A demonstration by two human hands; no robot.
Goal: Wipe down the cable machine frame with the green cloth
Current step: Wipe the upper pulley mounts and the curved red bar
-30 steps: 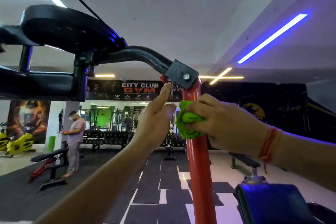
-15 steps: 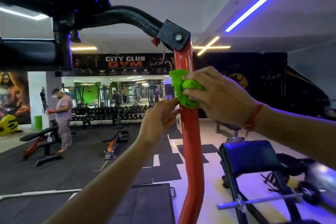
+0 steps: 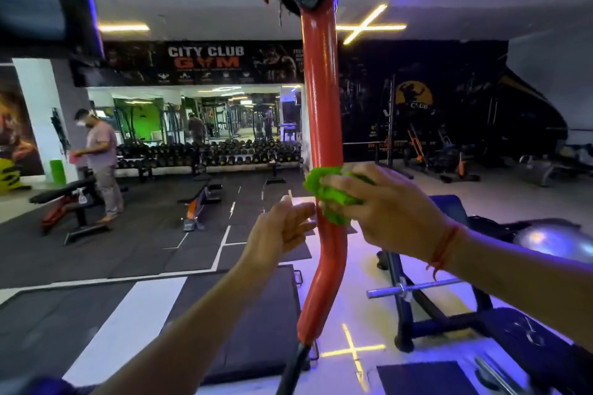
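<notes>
My right hand (image 3: 382, 212) has the green cloth (image 3: 333, 199) bunched against the red frame tube (image 3: 321, 99) midway down; left hand (image 3: 282, 231) loose, fingers relaxed, beside it. Black rubber floor (image 3: 134, 234), dumbbell rack (image 3: 208, 154) by the mirror.

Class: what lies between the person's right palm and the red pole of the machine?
In the head view, the green cloth, bunched under the right hand, lies against the red pole.
</notes>
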